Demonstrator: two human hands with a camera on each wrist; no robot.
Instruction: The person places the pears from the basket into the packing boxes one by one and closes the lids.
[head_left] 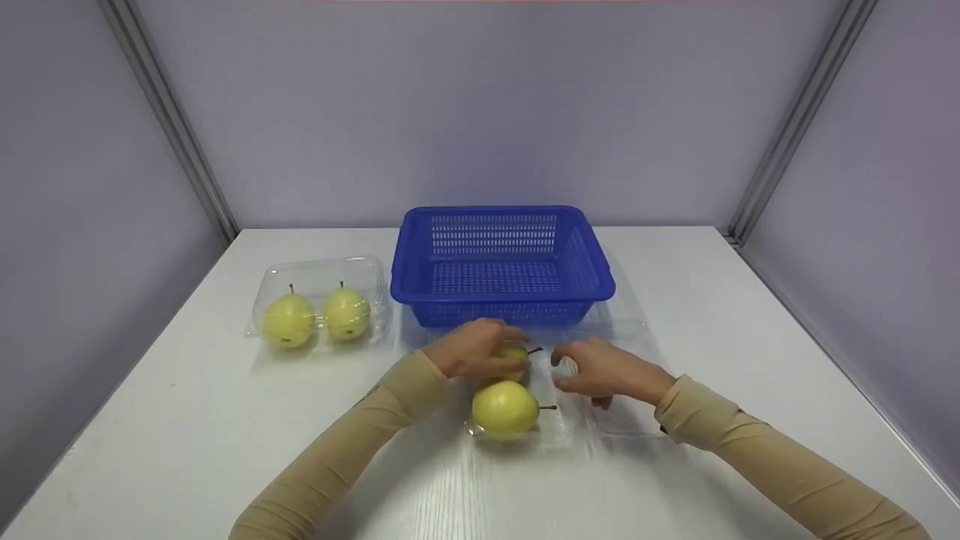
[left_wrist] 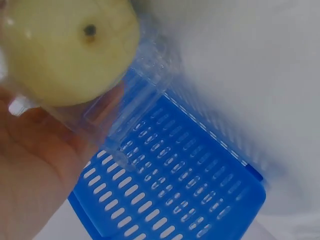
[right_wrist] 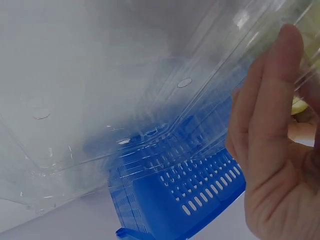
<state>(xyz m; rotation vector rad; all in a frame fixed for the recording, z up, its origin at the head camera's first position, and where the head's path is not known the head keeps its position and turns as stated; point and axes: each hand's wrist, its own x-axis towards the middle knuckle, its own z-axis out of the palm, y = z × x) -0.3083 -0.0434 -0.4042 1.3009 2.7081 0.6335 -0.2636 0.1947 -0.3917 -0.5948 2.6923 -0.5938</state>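
An open clear clamshell tray (head_left: pixel 559 431) lies in front of a blue basket (head_left: pixel 502 262). Two yellow pears sit in it. The near pear (head_left: pixel 505 409) is untouched. My left hand (head_left: pixel 476 349) curls over the far pear (head_left: pixel 516 354) and grips it. The left wrist view shows this pear (left_wrist: pixel 65 50) close up behind clear plastic, above my palm (left_wrist: pixel 30 170). My right hand (head_left: pixel 600 369) holds the clamshell's lid (head_left: pixel 630 337) at its inner edge, thumb and fingers on either side. In the right wrist view, my fingers (right_wrist: pixel 270 125) lie along the lid (right_wrist: pixel 100 100).
A closed clear clamshell (head_left: pixel 319 270) with two more pears stands at the left. The basket holds nothing and shows in both wrist views (left_wrist: pixel 175 190) (right_wrist: pixel 185 195). Grey walls close in the white table (head_left: pixel 750 300) on three sides.
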